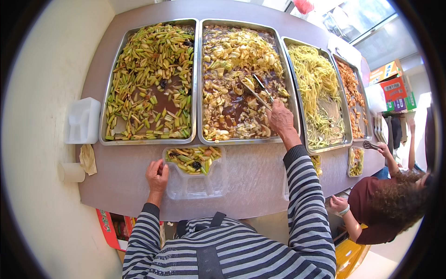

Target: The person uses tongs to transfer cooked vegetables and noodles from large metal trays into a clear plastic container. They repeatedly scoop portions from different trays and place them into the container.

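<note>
My right hand (281, 118) grips metal tongs (258, 94), whose parted arms reach into chopped cabbage (244, 48) in a steel tray (244, 141). On the table before me sits a clear plastic compartment container (197, 188). Cut celery with dark pieces (193, 158) fills its far compartment, while the near compartments hold no food. My left hand (156, 178) pinches the container's left rim, thumb and fingers together. Left of the cabbage, another steel tray (148, 141) holds cooked celery (153, 52), thinned out toward its near right part.
Farther right are trays of pale green shreds (313, 76) and orange-brown food (350, 90). A co-worker (376, 205) there holds tongs (371, 145) near a filled container (356, 162). Stacked white containers (83, 120) and a paper cup (72, 172) stand by the left wall.
</note>
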